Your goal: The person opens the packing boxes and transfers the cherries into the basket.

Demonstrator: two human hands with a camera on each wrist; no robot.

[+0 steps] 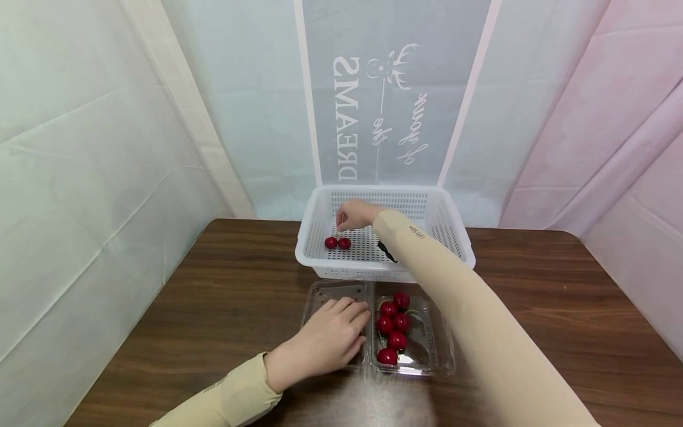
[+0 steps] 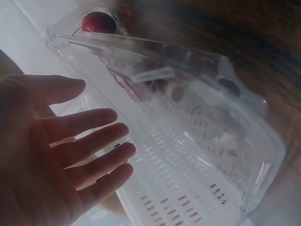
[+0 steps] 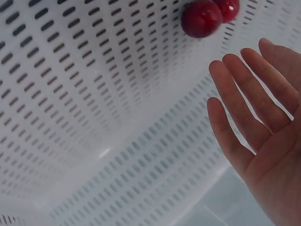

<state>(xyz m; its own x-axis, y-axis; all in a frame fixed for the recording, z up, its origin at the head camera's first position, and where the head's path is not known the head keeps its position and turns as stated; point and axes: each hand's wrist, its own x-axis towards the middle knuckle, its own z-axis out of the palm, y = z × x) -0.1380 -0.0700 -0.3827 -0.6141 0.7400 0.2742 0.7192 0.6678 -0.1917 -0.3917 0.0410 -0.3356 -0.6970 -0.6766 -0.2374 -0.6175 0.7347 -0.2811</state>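
My right hand [image 1: 356, 214] reaches into a white perforated plastic basket [image 1: 464, 249], just above two red cherries [image 1: 337, 243] on its floor. In the right wrist view its fingers [image 3: 235, 84] are spread and relaxed, with the same cherries [image 3: 202, 19] beyond the fingertips. My left hand [image 1: 331, 335] lies over the lid half [image 1: 320, 293] of an opened clear plastic clamshell box. Its fingers [image 2: 94, 122] are nearly straight in the left wrist view, alongside the clear plastic [image 2: 211, 155]. Several cherries with green stems [image 1: 392, 323] sit in the other half [image 1: 421, 344] of the box.
The box stands directly in front of the basket on a dark brown wooden table [image 1: 224, 296]. Behind the basket hangs a pale curtain [image 1: 267, 118] with white lettering; light cloth drapes also close off both sides. My right forearm [image 1: 469, 308] crosses over the box's right edge.
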